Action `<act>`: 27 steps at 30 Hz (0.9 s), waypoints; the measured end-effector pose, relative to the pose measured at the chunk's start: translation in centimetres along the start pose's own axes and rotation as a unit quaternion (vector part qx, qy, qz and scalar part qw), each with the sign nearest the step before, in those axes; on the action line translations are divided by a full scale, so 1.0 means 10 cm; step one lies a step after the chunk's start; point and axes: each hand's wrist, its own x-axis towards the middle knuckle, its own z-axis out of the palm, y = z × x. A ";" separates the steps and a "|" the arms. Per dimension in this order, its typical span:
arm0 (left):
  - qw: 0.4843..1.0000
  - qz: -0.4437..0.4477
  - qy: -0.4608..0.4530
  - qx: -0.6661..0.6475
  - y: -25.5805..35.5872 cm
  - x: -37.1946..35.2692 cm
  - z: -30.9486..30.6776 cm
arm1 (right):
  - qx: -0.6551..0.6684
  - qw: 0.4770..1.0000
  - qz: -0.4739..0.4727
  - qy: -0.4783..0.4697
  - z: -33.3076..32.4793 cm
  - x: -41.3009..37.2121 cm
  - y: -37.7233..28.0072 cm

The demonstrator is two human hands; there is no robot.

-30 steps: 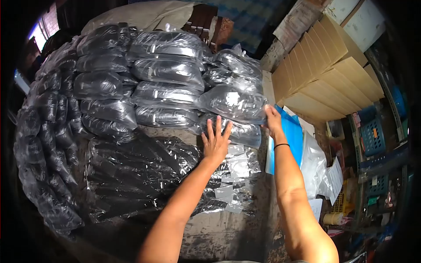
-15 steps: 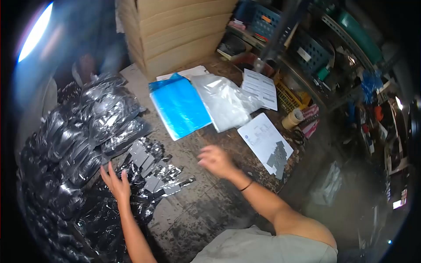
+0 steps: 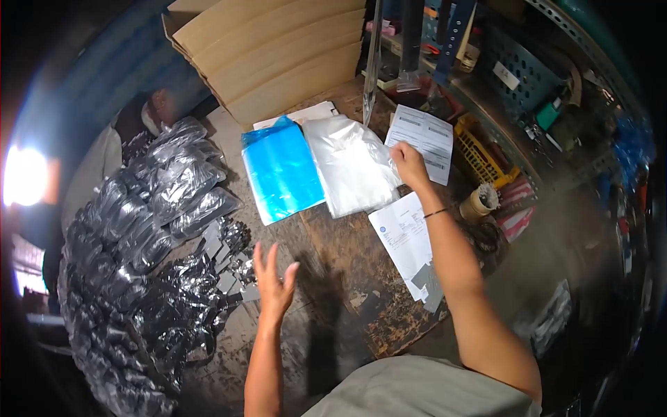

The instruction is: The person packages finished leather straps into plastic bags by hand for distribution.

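Observation:
My left hand (image 3: 275, 290) is raised with fingers spread and nothing in it, just right of a heap of crinkled black plastic (image 3: 184, 306) and small grey cards (image 3: 217, 243). My right hand (image 3: 410, 167) has its fingers closed at the right edge of a stack of clear plastic bags (image 3: 351, 163); the fingertips seem to pinch that edge. Left of the clear bags lies a stack of blue plastic bags (image 3: 283, 174). A printed sheet (image 3: 424, 139) lies behind my right hand, and another paper (image 3: 399, 233) with grey cards (image 3: 431, 285) on it lies under my forearm.
Many filled black plastic packs (image 3: 174, 181) are piled along the left side. Cardboard boxes (image 3: 278, 62) stand at the back of the worn table (image 3: 347, 278). On the right are a yellow basket (image 3: 483, 153), a tape roll (image 3: 478, 205) and shelving with a blue-grey crate (image 3: 517, 66).
My right hand has moved away from me and right, from above the table to the clear bags' edge. My left hand has shifted right, off the black plastic. The view has turned somewhat.

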 end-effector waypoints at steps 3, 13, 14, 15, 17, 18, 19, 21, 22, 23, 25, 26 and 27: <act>0.999 0.037 -0.020 -0.033 0.51 0.44 0.37 | -0.019 0.998 0.037 -0.046 -0.20 0.31 -0.28; 0.993 0.069 -0.100 -0.013 1.20 1.00 1.57 | 0.005 0.972 0.068 -0.225 -0.10 0.12 0.07; 0.995 0.056 -0.078 -0.020 1.23 1.13 1.65 | 0.011 0.972 0.066 -0.224 -0.08 0.17 -0.03; 0.997 0.044 -0.053 -0.028 1.26 1.28 1.73 | 0.120 0.968 0.070 -0.211 -0.06 0.25 -0.16; 0.997 0.044 0.017 -0.063 1.18 1.59 1.95 | 0.231 0.950 0.046 -0.207 -0.04 0.43 -0.38; 0.991 0.041 0.080 -0.103 1.13 1.74 2.02 | 0.235 0.950 0.041 -0.204 -0.04 0.51 -0.42; 0.982 -0.018 0.077 -0.174 1.08 1.90 2.01 | 0.289 0.934 0.021 -0.210 -0.04 0.59 -0.45; 0.925 -0.139 0.088 -0.344 1.11 2.21 1.85 | 0.317 0.925 0.037 -0.205 -0.17 0.69 -0.59; 0.923 -0.117 0.075 -0.358 1.06 2.35 1.71 | 0.321 0.924 0.031 -0.207 -0.13 0.67 -0.57; 0.904 -0.124 0.030 -0.409 1.00 2.46 1.54 | 0.289 0.935 -0.028 -0.203 -0.06 0.61 -0.52; 0.882 -0.128 -0.011 -0.453 1.08 2.63 1.21 | 0.228 0.944 -0.081 -0.223 0.21 0.38 -0.42; 0.868 -0.167 -0.041 -0.465 1.18 2.68 1.07 | 0.119 0.953 -0.214 -0.179 0.29 0.27 -0.41; 0.851 -0.207 -0.073 -0.477 1.26 2.70 0.95 | 0.059 0.949 -0.228 -0.208 0.37 0.18 -0.37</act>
